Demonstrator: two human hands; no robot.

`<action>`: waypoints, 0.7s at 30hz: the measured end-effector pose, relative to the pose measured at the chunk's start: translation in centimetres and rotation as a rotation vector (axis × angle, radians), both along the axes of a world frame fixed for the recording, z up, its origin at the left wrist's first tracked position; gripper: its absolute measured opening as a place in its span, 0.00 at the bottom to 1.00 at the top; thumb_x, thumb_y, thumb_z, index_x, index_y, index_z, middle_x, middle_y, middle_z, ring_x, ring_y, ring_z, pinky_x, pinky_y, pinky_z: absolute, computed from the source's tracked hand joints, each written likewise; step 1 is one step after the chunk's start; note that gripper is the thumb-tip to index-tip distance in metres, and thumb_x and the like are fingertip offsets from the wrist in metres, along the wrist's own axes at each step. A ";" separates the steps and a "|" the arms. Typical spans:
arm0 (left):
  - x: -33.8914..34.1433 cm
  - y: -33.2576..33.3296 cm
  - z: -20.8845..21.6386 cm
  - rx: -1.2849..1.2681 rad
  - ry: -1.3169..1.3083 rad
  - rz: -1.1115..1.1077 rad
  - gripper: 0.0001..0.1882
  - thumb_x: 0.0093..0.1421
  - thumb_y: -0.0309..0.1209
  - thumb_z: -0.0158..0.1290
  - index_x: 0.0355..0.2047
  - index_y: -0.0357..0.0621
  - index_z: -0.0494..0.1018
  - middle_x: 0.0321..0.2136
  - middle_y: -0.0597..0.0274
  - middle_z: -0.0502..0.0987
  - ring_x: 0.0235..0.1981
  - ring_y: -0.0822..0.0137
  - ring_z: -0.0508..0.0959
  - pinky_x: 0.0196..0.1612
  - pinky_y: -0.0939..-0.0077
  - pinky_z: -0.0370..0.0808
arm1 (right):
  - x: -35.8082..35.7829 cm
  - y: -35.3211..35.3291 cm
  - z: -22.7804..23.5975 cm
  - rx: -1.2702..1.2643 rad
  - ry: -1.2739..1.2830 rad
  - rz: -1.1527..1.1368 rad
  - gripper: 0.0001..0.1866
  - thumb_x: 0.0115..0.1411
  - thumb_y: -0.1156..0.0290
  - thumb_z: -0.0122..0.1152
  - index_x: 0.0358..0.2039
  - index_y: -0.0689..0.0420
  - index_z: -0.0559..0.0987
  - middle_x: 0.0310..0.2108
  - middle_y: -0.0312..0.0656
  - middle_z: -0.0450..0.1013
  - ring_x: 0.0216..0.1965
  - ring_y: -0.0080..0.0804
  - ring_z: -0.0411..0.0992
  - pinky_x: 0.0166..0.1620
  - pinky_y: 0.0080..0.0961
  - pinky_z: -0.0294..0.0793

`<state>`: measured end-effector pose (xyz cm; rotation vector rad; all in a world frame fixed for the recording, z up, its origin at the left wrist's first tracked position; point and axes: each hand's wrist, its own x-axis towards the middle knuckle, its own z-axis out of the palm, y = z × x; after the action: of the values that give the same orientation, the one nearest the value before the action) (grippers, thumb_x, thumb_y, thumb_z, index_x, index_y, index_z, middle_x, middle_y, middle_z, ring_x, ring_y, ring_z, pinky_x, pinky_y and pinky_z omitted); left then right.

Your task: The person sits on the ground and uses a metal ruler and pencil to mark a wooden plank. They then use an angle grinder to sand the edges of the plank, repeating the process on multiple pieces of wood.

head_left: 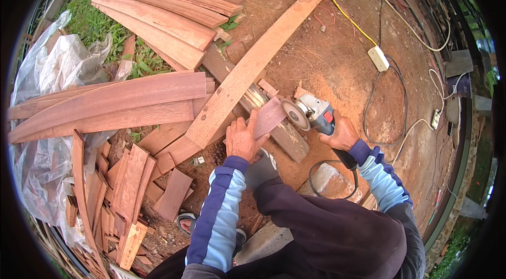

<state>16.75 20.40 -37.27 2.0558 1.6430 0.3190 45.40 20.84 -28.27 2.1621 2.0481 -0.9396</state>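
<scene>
My right hand (342, 132) is wrapped round the body of an angle grinder (319, 113), whose round disc (295, 114) faces left. The disc's edge is at or very near the right end of a short reddish wood piece (270, 116); I cannot tell whether they touch. My left hand (241, 139) grips that piece near its lower left end, the thumb partly hidden. The piece lies over a thick timber beam (291, 144) on the ground. A long plank (263, 56) slants past my left hand toward the upper right.
Stacked planks (158, 10) lie at the upper left, with more boards (121, 94) over plastic sheeting (79, 63). Wood offcuts (132, 179) pile up at the lower left. A white power strip (378, 59) and black cable (406, 100) lie on the right. A concrete block (331, 181) sits below the grinder.
</scene>
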 end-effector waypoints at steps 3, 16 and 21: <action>0.0 0.0 0.0 0.000 -0.005 0.004 0.43 0.47 0.49 0.63 0.62 0.53 0.61 0.35 0.50 0.69 0.38 0.51 0.72 0.44 0.59 0.68 | -0.1 0.1 0.0 -0.002 -0.002 -0.004 0.37 0.41 0.59 0.67 0.43 0.77 0.66 0.25 0.65 0.73 0.29 0.60 0.75 0.34 0.42 0.75; -0.1 0.0 0.1 -0.018 -0.016 0.003 0.43 0.47 0.48 0.63 0.62 0.53 0.61 0.36 0.48 0.70 0.39 0.50 0.72 0.45 0.58 0.68 | 0.0 0.3 -0.8 0.063 0.029 0.004 0.35 0.41 0.59 0.66 0.41 0.76 0.67 0.24 0.65 0.73 0.28 0.59 0.75 0.33 0.42 0.75; -0.1 0.0 0.0 -0.017 -0.020 -0.001 0.43 0.46 0.49 0.63 0.62 0.52 0.61 0.36 0.49 0.70 0.40 0.50 0.71 0.45 0.58 0.67 | -0.1 0.4 -0.8 0.056 0.036 0.004 0.35 0.41 0.59 0.66 0.41 0.76 0.67 0.24 0.65 0.73 0.28 0.59 0.75 0.33 0.42 0.75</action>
<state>16.65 20.43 -37.26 2.0343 1.6276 0.3223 45.25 21.24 -29.07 2.1834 2.1186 -0.9385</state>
